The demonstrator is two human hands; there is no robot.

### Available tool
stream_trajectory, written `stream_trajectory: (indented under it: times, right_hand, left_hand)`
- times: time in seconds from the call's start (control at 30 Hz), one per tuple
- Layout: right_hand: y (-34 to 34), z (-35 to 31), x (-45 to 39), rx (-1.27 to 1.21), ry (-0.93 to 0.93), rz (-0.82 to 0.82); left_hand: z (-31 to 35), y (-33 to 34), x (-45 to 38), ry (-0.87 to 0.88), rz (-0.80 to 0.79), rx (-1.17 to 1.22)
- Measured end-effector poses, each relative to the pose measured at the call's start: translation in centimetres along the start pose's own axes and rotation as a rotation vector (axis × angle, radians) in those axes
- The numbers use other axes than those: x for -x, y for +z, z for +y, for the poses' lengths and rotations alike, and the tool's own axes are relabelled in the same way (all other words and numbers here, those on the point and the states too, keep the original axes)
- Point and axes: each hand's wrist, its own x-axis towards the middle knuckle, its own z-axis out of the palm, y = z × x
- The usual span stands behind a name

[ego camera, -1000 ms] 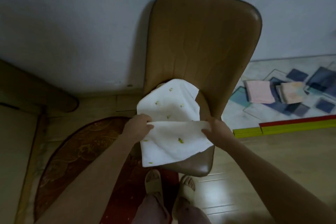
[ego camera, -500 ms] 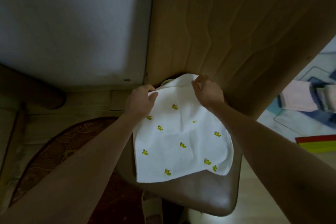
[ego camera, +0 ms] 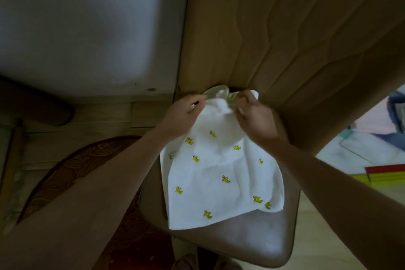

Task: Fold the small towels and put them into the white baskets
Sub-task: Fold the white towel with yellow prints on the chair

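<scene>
A white towel printed with small yellow bananas lies spread on the brown chair seat. My left hand pinches its far left corner near the chair back. My right hand grips the bunched far edge, where a pale green cloth shows beneath. No white basket is in view.
The tall brown chair back rises right behind the towel. A dark red patterned rug lies on the floor at left. At the right edge are a pink folded cloth on a patterned mat and a red-yellow strip.
The camera has come closer to the chair. Both hands carried the towel's edge to the far side of the seat, and they have drawn closer together, bunching that edge.
</scene>
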Motion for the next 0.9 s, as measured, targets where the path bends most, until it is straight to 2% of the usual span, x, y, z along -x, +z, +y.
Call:
stream_trajectory:
  times: [0.07, 0.17, 0.3, 0.43, 0.53, 0.63, 0.73, 0.8, 0.9]
  right_hand:
    - [-0.9, -1.0, 2.3, -0.051, -0.12, -0.005]
    - [-1.7, -1.7, 4.1, -0.085, -0.204, -0.056]
    - [-2.6, -1.8, 4.9, -0.179, -0.214, -0.116]
    - [-4.1, -0.9, 5.1, -0.304, -0.061, -0.144]
    - [-5.1, 0.0, 4.7, -0.337, -0.036, -0.25]
    - [-5.5, 1.1, 3.8, -0.195, -0.129, -0.474]
    - [-5.2, 1.9, 2.7, -0.054, -0.126, -0.682]
    - [-4.9, 2.1, 2.2, -0.014, -0.145, -0.748]
    - [-4.8, 1.9, 2.2, 0.032, -0.157, -0.74]
  left_hand:
    - [1.0, 0.4, -0.4, -0.068, -0.11, 0.164]
    - [1.9, 1.0, -0.8, -0.181, -0.252, 0.249]
    - [2.2, 1.5, -0.9, -0.068, -0.34, 0.239]
    - [1.9, 1.7, -0.6, -0.014, -0.384, 0.132]
    - [2.1, 2.2, -0.5, 0.008, -0.377, -0.021]
    - [2.3, 2.4, -0.2, 0.056, -0.377, -0.157]
    - [2.5, 2.3, 0.5, 0.125, -0.408, -0.341]
    - [2.6, 2.2, 1.1, 0.18, -0.416, -0.463]
    - [2.4, 2.1, 2.0, 0.221, -0.39, -0.629]
